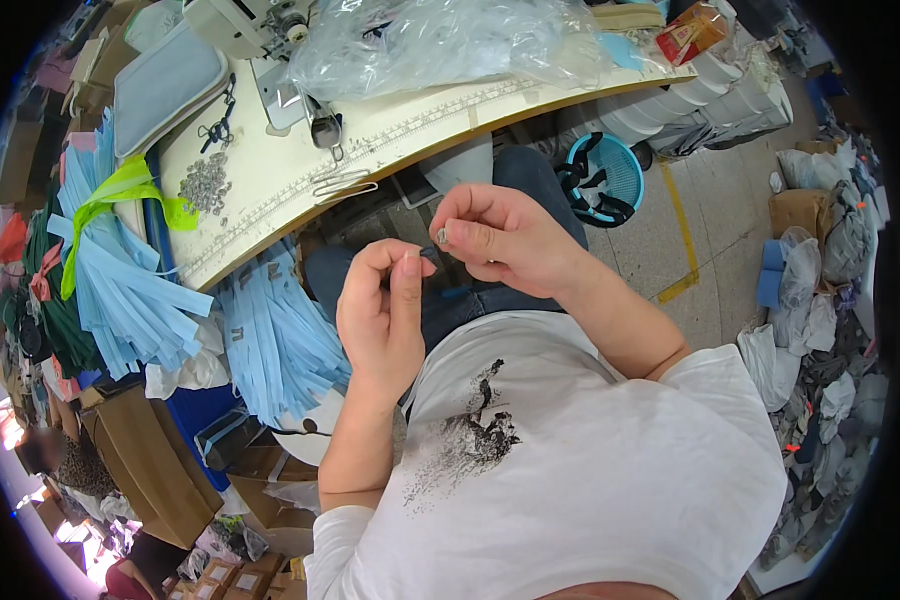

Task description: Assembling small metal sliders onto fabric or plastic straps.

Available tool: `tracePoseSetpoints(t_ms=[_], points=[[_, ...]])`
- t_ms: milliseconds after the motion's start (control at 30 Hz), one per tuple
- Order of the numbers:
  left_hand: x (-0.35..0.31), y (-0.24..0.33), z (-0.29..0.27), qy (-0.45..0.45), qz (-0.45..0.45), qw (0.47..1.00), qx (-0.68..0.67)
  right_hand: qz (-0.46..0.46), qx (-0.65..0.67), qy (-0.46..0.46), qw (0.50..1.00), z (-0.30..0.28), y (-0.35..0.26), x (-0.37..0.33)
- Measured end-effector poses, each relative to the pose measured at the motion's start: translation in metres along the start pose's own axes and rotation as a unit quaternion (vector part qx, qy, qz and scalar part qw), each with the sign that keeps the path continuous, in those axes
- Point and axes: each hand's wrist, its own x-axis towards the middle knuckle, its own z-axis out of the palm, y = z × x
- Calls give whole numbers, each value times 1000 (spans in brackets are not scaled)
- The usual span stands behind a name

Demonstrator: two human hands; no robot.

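Note:
Both of my hands are raised over my lap, close together in front of the table edge. In my right hand (pixel 505 240), a small silvery piece (pixel 442 236) is pinched between thumb and forefinger; its exact kind is too small to make out. My left hand (pixel 382 312) is closed with thumb and forefinger pressed together, and whatever they hold is hidden. A pile of small silvery-clear pieces (pixel 205 183) lies on the white table (pixel 270 185). Light blue fabric strips (pixel 275 335) hang below the table edge near my left hand.
More blue strips (pixel 135 260) and a neon yellow-green strip (pixel 120 195) drape over the table's left end. Behind are a sewing machine (pixel 238 25) and clear plastic bags (pixel 450 45). A turquoise basket (pixel 622 175) stands on the floor; bagged bundles (pixel 820 290) line the right.

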Motion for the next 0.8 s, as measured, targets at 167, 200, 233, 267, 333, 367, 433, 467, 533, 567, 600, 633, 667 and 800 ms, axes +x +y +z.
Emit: tracePoseSetpoints(t_ms=[167, 200, 233, 267, 333, 367, 433, 467, 533, 567, 600, 633, 667, 800], points=[[1, 1, -1, 2, -6, 1000, 8, -2, -82, -11, 997, 12, -10, -3], [1, 1, 0, 2, -7, 1000, 8, -2, -82, -11, 997, 14, -10, -3], [1, 1, 1, 12, 13, 999, 38, -9, -97, 1, 995, 15, -9, -3], [1, 1, 1, 22, 33, 997, 67, -16, -111, 13, 994, 17, -9, -3], [0, 0, 2, 25, 39, 995, 92, -22, -131, 26, 991, 20, -11, -4], [0, 0, 2, 28, 45, 992, 117, -29, -151, 39, 987, 21, -12, -5], [1, -1, 3, 33, 70, 987, 140, -71, -182, 48, 980, 21, -5, -4], [1, -1, 3, 36, 95, 982, 162, -113, -213, 56, 969, 20, -1, -3], [1, 0, 2, 34, 111, 975, 187, -130, -205, 47, 969, 18, 4, -2], [2, 0, 2, 32, 128, 968, 212, -147, -198, 37, 968, 18, 5, -2], [1, -1, 3, 32, 128, 968, 211, -147, -198, 37, 968, 19, 4, -3], [1, -3, 3, 36, 123, 973, 194, -128, -200, 52, 970, 22, 0, -3], [0, -4, 3, 40, 119, 976, 176, -108, -201, 68, 971, 23, -2, -3], [0, -4, 4, 41, 121, 976, 178, -118, -222, 65, 966, 24, -2, -3]])
